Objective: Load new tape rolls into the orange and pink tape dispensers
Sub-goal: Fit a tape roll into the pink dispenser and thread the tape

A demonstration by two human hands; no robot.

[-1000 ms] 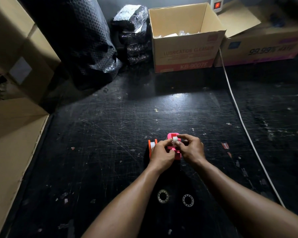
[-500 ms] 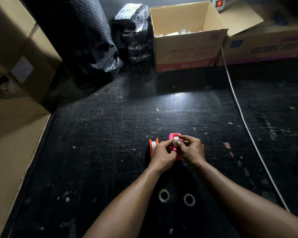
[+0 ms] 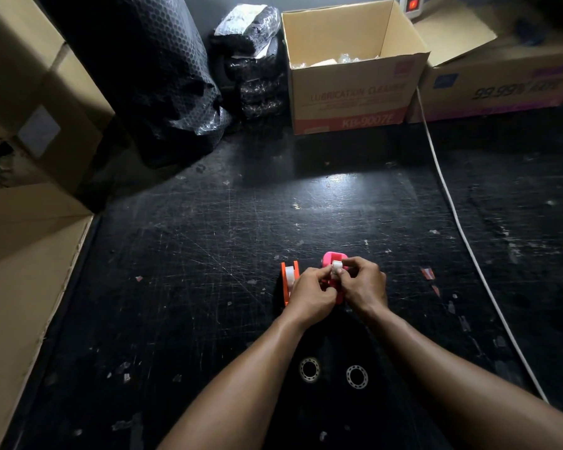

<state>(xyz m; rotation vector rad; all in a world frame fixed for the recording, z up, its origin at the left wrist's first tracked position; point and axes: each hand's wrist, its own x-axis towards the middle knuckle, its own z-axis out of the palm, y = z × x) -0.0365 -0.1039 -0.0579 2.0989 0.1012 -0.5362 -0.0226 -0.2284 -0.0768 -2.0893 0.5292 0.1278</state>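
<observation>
The pink tape dispenser [image 3: 333, 258] stands on the black mat [image 3: 208, 254], mostly hidden behind my hands. My left hand [image 3: 311, 292] grips its near left side. My right hand [image 3: 364, 284] pinches a small white tape roll [image 3: 336, 266] at the dispenser's top. Just left of my left hand stands the orange tape dispenser [image 3: 288, 280], upright, with a white roll showing inside it. Two ring-shaped tape rolls lie near me on the mat, a left ring [image 3: 310, 369] and a right ring [image 3: 357, 377].
An open cardboard box [image 3: 351, 92] stands at the back, another box [image 3: 501, 82] to its right. Black bubble-wrap bundles [image 3: 150, 76] fill the back left. Cardboard boxes [image 3: 23, 157] line the left edge. A white cable [image 3: 462, 228] runs along the right side.
Both hands have stayed on the pink dispenser; my fingers shifted slightly around the white roll. The view moved a little.
</observation>
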